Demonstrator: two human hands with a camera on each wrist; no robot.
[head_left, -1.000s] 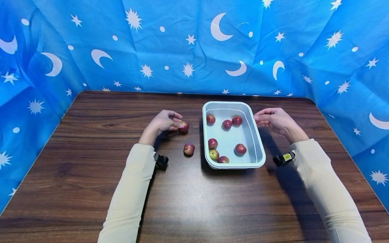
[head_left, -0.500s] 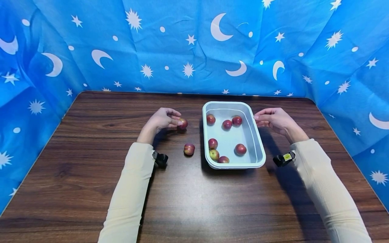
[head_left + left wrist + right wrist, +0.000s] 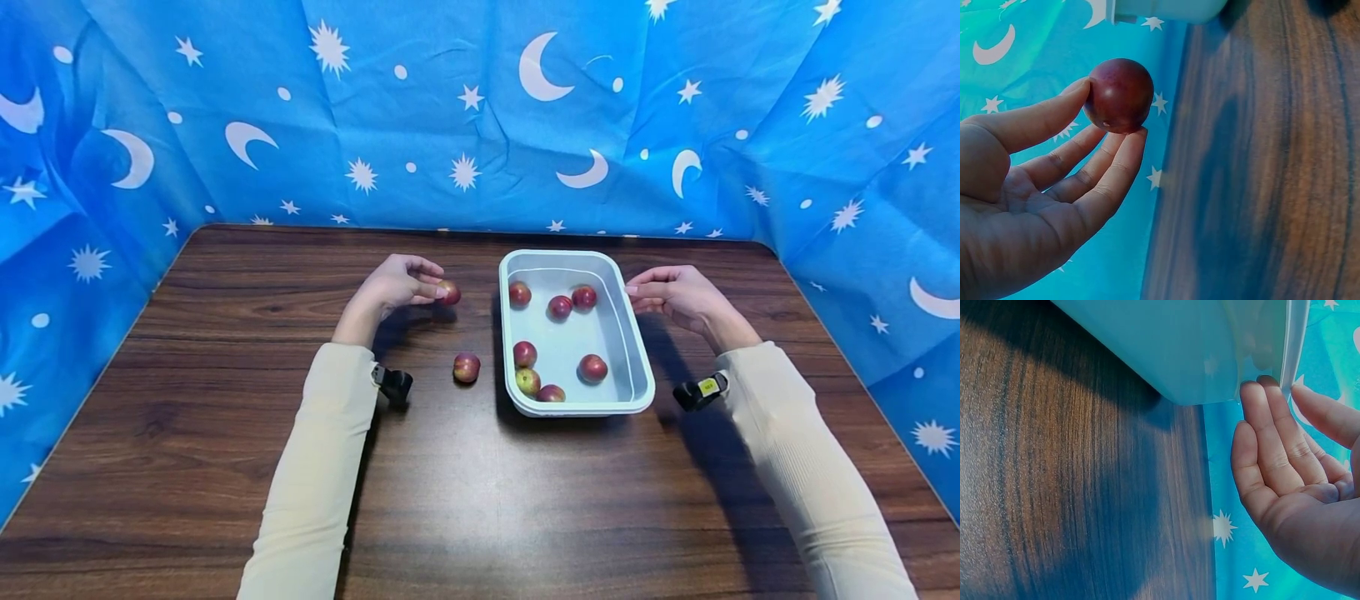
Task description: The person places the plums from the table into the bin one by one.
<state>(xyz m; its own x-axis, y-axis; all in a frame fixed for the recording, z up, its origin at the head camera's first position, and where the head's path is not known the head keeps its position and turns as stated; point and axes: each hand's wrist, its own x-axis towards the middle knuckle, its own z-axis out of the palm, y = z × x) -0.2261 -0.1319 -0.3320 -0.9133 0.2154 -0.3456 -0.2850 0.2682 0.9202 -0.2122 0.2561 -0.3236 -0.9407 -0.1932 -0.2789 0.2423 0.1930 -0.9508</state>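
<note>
My left hand [image 3: 401, 283] pinches a dark red plum [image 3: 1119, 97] between thumb and fingertips, left of a white plastic tub [image 3: 641, 379]. A shadow lies on the table below that hand. My right hand [image 3: 678, 296] is at the tub's right side; its thumb [image 3: 1319, 409] meets the rim and its fingertips lie against the outer wall, pinching the edge. Inside the tub rest several red plums, one of them at the right [image 3: 593, 368], plus a greenish-yellow plum [image 3: 528, 382] in the near left corner. Another plum [image 3: 467, 368] lies on the table between the left wrist and the tub.
The brown wood-grain table [image 3: 187, 433] carries everything. A blue cloth [image 3: 450, 108] with white moons and stars hangs behind it and along both sides. Black cameras are strapped to the left wrist [image 3: 393, 386] and right wrist [image 3: 697, 393].
My left hand has moved back, away from the body, and slightly left, with the plum in its fingers. The right hand, the tub and the other plums have stayed in place.
</note>
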